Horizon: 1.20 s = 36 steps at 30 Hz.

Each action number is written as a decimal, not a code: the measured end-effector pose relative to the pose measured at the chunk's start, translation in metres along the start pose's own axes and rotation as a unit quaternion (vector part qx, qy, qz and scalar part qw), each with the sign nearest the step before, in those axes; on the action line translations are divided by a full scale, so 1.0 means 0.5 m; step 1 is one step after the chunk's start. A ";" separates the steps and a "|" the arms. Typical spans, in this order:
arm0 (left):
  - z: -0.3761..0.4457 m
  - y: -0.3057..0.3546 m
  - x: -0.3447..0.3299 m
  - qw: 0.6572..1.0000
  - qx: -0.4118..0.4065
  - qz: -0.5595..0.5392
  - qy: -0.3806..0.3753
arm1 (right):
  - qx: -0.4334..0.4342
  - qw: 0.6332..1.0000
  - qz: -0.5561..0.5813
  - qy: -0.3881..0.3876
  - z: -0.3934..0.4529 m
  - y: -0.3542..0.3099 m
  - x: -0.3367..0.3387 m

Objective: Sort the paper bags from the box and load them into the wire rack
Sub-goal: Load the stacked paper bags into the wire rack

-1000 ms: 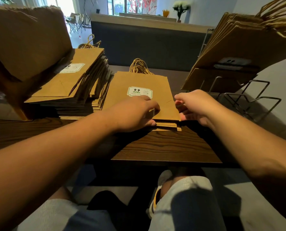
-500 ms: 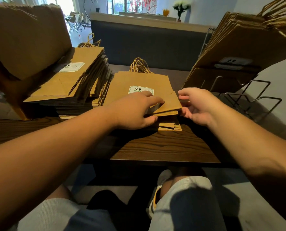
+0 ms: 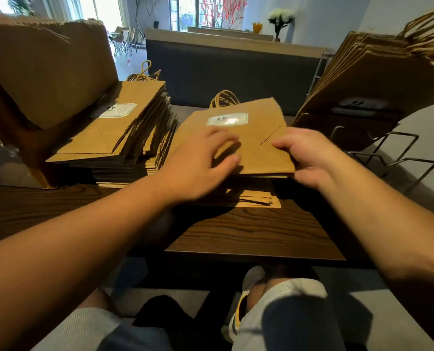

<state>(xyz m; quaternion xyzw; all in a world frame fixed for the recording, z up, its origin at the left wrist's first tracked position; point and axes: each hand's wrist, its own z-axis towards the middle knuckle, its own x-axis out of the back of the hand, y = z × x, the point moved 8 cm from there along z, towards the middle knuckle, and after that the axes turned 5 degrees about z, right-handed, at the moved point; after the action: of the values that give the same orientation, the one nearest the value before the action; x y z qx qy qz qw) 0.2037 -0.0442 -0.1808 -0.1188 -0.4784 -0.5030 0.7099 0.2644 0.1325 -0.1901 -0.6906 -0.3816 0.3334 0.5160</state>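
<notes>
While flat, paper bag (image 3: 249,138) looks kraft-brown — white-labelled.

Café or shop: counter (image 3: 233,38), bag stacks (image 3: 124,138).

The top paper bag (image 3: 246,138) has come up off the small pile of bags (image 3: 254,196) and now tilts above it. The right hand (image 3: 309,158) has slid under the bag's right edge and holds it. The left hand (image 3: 200,165) has lifted too and moved over the bag's left side.
</notes>
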 end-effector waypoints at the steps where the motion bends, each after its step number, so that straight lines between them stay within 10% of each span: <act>1: 0.000 -0.015 0.019 0.998 0.037 0.002 0.046 | 0.039 0.999 0.002 -0.009 -0.005 -0.020 0.002; 5: -0.003 -0.064 0.065 0.964 0.187 -0.098 0.161 | 0.166 0.984 -0.018 -0.068 -0.027 -0.081 0.003; 9: 0.005 -0.115 0.048 0.859 0.302 -0.372 0.181 | 0.247 0.966 -0.031 -0.068 -0.030 -0.100 0.021; 13: -0.003 -0.132 0.053 0.829 0.331 -0.385 0.233 | 0.252 0.965 -0.060 -0.037 -0.008 -0.075 0.027; 20: -0.029 -0.100 -0.005 0.905 0.292 -0.283 0.121 | 0.162 0.983 -0.069 0.046 0.044 0.031 0.034; 25: -0.040 -0.113 -0.022 0.899 0.324 -0.281 0.089 | 0.183 0.979 -0.071 0.059 0.046 0.024 0.034; 36: -0.013 -0.054 0.075 0.880 0.243 -0.346 0.218 | 0.265 0.963 -0.028 0.023 -0.032 -0.099 0.046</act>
<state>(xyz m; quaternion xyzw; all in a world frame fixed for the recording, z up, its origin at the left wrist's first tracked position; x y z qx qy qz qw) 0.1861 -0.0837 -0.1625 0.3431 -0.4296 -0.5979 0.5834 0.2801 0.1537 -0.1400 -0.5254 -0.2868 0.3918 0.6987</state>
